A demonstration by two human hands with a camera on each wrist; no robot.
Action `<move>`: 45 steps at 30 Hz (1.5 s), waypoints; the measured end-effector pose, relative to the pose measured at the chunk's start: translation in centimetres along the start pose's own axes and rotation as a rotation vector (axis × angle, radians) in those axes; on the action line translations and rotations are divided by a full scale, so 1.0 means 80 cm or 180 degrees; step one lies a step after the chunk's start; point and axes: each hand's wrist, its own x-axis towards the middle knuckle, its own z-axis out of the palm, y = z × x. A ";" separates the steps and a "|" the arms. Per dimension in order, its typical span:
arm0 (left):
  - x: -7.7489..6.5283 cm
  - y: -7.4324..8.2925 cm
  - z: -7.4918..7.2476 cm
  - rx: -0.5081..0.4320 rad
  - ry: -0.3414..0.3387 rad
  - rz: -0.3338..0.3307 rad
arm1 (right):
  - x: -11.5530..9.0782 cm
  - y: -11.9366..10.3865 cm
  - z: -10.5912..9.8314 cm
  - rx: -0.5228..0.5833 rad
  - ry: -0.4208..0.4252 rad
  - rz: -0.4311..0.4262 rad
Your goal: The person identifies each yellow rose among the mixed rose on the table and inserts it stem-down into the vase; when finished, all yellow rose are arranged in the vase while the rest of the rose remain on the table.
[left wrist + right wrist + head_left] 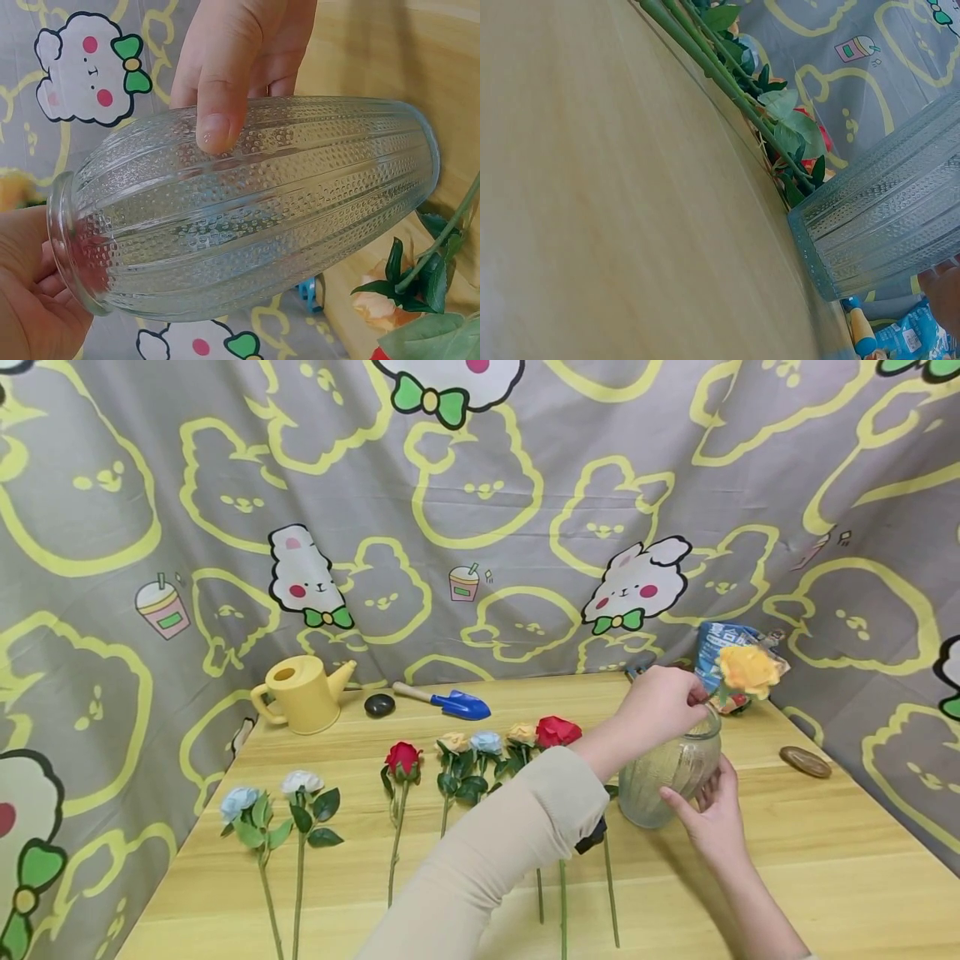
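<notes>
A ribbed clear glass vase (667, 772) stands at the table's right, its mouth leaning rightward in the head view. My right hand (716, 822) grips its side, the thumb pressed on the glass in the left wrist view. At the vase's rim, my left hand (670, 700) has its fingers curled beside a yellow-orange rose (750, 670) and appears to pinch its stem. The rose's head shows above the rim; its stem is hidden. Left of the vase lie a red rose (557, 732), a pale blue rose (486, 742) and pale orange ones, partly covered by my left arm.
Further left lie another red rose (403, 762), a white rose (302, 782) and a blue rose (240, 802). Behind are a yellow watering can (303, 697), a black stone (379, 705) and a blue trowel (461, 704). A blue bag (716, 647) and brown oval stone (806, 762) sit right.
</notes>
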 end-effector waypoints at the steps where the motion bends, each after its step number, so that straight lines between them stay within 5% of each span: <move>1: -0.001 -0.001 0.000 0.0030 0.0007 0.0005 | 0.000 0.000 0.000 -0.0007 -0.0006 0.0006; 11: -0.003 -0.006 -0.002 -0.0138 -0.0026 -0.0129 | -0.001 0.001 0.003 -0.0115 0.0001 0.0016; 15: -0.010 -0.019 -0.026 -0.0161 0.0000 -0.0039 | -0.001 0.001 0.002 -0.0200 0.0087 0.0003; 19: -0.031 -0.057 -0.062 -0.0157 -0.0022 -0.0111 | 0.002 0.003 0.005 -0.0215 0.0087 -0.0015; 25: -0.100 -0.141 -0.094 -0.0380 -0.0173 -0.0456 | 0.003 0.002 0.004 -0.0133 0.0082 0.0054; 32: -0.211 -0.228 -0.082 -0.0537 -0.0468 -0.1072 | -0.003 0.002 0.006 -0.0010 0.0120 0.0149; 38: -0.281 -0.260 -0.047 -0.0775 -0.0553 -0.1478 | -0.005 0.001 0.007 0.0124 0.0141 0.0190; 45: -0.309 -0.263 -0.008 -0.0600 -0.0530 -0.1645 | 0.001 0.001 0.011 0.0247 0.0102 0.0122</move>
